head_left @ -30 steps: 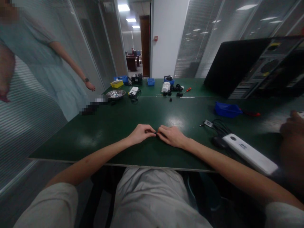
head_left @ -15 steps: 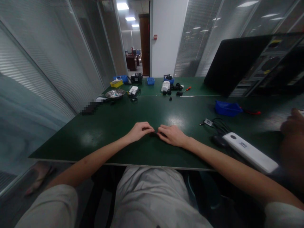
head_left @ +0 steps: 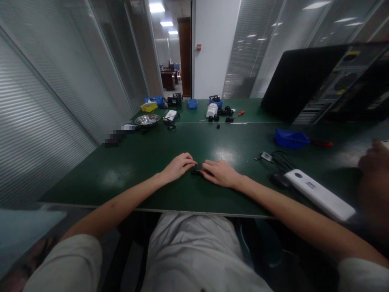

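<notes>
Both hands rest over the green table near its front edge, close together. Between them lies a small dark piece (head_left: 195,172), too small to make out. My right hand (head_left: 221,173) has its fingers curled and pinches a thin, light-coloured item at the right side of that piece. Just above and left of the piece is my left hand (head_left: 179,167), with thumb and fingers drawn close together at their tips. Whether anything sits between those tips is too small to tell.
Right of my hands lie a white power strip (head_left: 320,194), cables and a blue tray (head_left: 291,138). Another person's hand (head_left: 375,162) is at the right edge. Farther back stand a metal bowl (head_left: 147,120), small bins and a large black computer case (head_left: 306,81).
My left hand has shifted slightly up and left, off the small dark piece, which now shows more. My right hand has stayed in place. At lower left, someone's foot and the bluish cloth have moved.
</notes>
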`<state>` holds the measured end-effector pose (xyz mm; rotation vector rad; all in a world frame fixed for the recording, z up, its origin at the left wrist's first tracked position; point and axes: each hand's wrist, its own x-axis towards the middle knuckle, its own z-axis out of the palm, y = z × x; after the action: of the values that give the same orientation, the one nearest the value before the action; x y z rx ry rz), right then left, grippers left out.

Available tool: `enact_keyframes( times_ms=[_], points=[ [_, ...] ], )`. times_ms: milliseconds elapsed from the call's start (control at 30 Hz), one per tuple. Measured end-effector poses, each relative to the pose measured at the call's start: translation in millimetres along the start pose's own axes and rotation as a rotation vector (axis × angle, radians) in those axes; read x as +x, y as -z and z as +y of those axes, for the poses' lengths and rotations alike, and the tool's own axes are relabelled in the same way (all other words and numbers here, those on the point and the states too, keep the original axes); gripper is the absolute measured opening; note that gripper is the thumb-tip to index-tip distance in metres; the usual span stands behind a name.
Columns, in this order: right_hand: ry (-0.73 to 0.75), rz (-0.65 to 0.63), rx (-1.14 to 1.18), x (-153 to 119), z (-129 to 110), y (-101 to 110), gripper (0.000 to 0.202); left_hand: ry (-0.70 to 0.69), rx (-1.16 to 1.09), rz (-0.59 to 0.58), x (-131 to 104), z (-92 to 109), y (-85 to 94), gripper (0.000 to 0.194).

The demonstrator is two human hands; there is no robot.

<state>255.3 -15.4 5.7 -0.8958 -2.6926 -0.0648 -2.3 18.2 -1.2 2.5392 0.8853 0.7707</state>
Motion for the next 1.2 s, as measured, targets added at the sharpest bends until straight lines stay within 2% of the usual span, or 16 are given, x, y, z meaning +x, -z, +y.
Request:
enact_keyframes(
  times_ms=[133,300,367,500,667,733,833,967,1100,1200],
  points=[
    [-0.013,0.015,0.026,-1,1,1,0.026,0.000,-0.037,0.031,-5,12,4.6,0.028],
    [-0.035,0.045,0.050,-3,3,1,0.028,-0.058,-0.011,-0.104,-12,22,7.2,0.031],
    [-0.031,0.045,0.058,-4,3,2,0.029,-0.076,0.010,-0.120,-11,20,7.6,0.026],
    [-0.035,0.045,0.061,-3,2,2,0.029,-0.072,0.015,-0.075,-9,14,9.5,0.019],
    [-0.042,0.043,0.068,-3,2,3,0.027,-0.004,0.027,-0.087,-9,9,8.1,0.022],
    [-0.041,0.041,0.071,-3,2,4,0.026,0.010,0.045,-0.100,-9,0,10.0,0.024],
    [-0.047,0.038,0.067,-3,2,4,0.027,0.059,0.088,-0.084,-10,-29,24.7,0.027],
    [-0.057,0.029,0.062,-3,2,4,0.028,0.239,0.241,-0.013,-23,-96,71.2,0.033],
    [-0.052,0.030,0.070,-3,3,4,0.028,0.568,0.499,0.140,-63,-164,130.4,0.035],
    [-0.051,0.032,0.075,-3,4,3,0.028,0.808,0.559,0.230,-101,-194,166.7,0.033]
  ],
)
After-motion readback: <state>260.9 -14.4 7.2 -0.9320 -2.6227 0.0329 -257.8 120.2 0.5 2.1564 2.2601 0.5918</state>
